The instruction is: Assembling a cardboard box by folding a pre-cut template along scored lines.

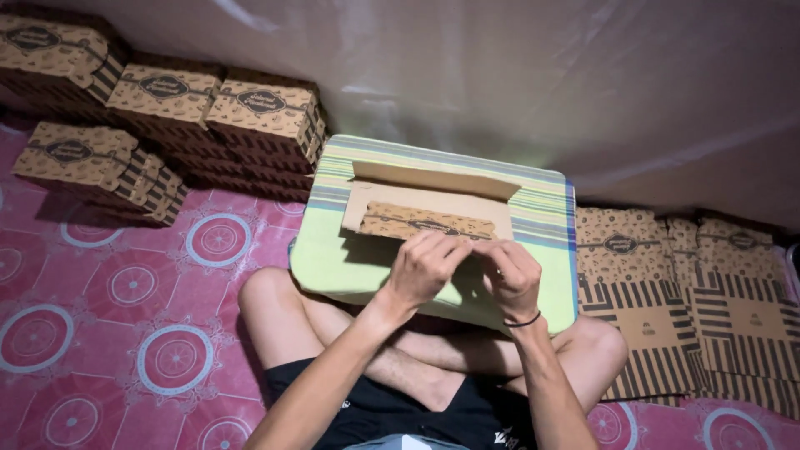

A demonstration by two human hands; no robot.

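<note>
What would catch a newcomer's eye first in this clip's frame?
Both hands, left hand and right hand, press on a half-folded cardboard box lying on a green striped cushion across the person's crossed legs. Stacks of finished patterned boxes stand at upper left on the pink circle-patterned mat. A pile of flat unfolded boxes lies at right.

Both forearms are seen bare from elbow to wrist, no sleeves being worn. A thin black band is worn around the wrist of the right hand [510, 277], at 6 o'clock from its knuckles, while the left hand [423, 265] is left without band or ring. Black shorts are worn at 6 o'clock in the view, marked by a small white print near the right hem, and the legs are left bare below them.
</note>
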